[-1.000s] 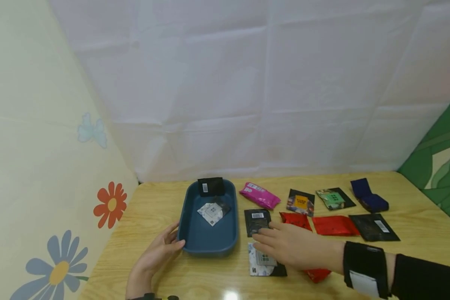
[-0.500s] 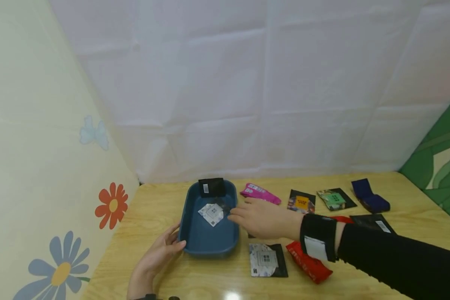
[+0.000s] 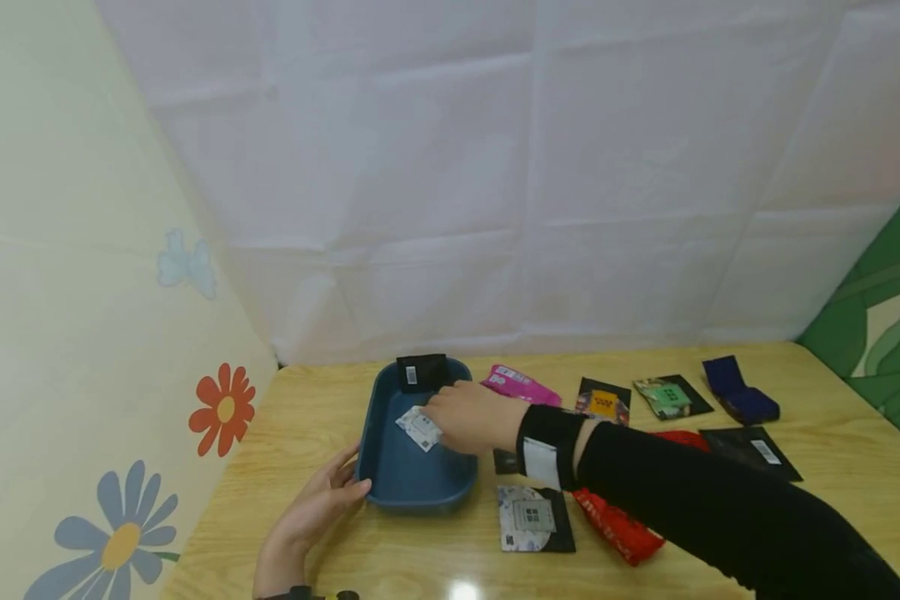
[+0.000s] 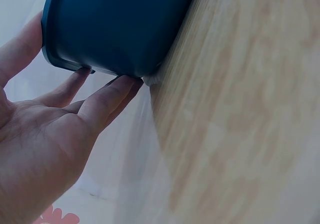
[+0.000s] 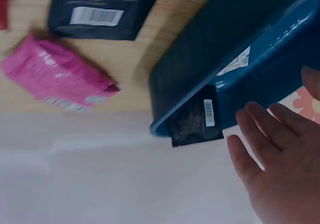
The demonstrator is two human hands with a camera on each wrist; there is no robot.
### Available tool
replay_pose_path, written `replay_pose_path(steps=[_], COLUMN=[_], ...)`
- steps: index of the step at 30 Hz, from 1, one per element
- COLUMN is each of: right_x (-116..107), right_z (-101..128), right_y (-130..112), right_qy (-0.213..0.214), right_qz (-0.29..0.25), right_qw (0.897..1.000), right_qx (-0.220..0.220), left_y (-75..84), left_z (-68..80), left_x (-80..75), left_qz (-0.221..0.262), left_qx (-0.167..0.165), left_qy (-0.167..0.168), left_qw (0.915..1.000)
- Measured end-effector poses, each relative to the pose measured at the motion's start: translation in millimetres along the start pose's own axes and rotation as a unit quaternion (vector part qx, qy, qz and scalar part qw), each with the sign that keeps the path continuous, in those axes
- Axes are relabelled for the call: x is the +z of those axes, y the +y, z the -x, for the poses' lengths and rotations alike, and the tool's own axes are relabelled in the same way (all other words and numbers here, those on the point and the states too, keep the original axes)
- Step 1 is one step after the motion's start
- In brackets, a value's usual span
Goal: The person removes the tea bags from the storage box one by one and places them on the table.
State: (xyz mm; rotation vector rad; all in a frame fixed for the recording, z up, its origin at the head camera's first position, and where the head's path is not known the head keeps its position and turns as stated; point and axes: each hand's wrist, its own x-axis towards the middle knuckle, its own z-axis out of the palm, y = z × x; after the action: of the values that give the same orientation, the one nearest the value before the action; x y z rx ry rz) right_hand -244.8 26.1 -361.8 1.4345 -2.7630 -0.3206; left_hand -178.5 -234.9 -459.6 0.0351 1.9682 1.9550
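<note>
Blue tray (image 3: 390,483) (left hand (image 3: 311,512) alongside)

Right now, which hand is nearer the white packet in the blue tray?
Right. The right hand hovers over the white packet; the left hand rests against the blue tray outside its near corner.

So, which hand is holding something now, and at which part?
The left hand holds the blue tray at its near-left corner rim; the right hand is empty.
</note>
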Motion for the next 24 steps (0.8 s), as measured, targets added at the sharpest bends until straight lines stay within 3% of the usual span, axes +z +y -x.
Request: replay_pose_path(steps=[8,15,24], right_x=[16.3,19.6,13.1], right_z=[-34.6,-53.5,-69.0], right_y=[-20.2,-27.4,-23.6], right_qy=[-0.068,-0.111,-0.149], right_qz=[-0.003,-0.022,-0.043], right_qw=[0.996,0.983,0.97], right_qx=[0.058,0.146,0.187], left_y=[0.1,0.7,2.6], left_z=[-2.3,-1.1,0.4], left_x=[0.1,-0.4,-1.0], left_qz=[0.004,0.0,0.005], left_qx=[0.006,0.004,0.003], left_qy=[-0.02,-0.021,-0.02], left_qw=[0.9998,0.9998,0.9998])
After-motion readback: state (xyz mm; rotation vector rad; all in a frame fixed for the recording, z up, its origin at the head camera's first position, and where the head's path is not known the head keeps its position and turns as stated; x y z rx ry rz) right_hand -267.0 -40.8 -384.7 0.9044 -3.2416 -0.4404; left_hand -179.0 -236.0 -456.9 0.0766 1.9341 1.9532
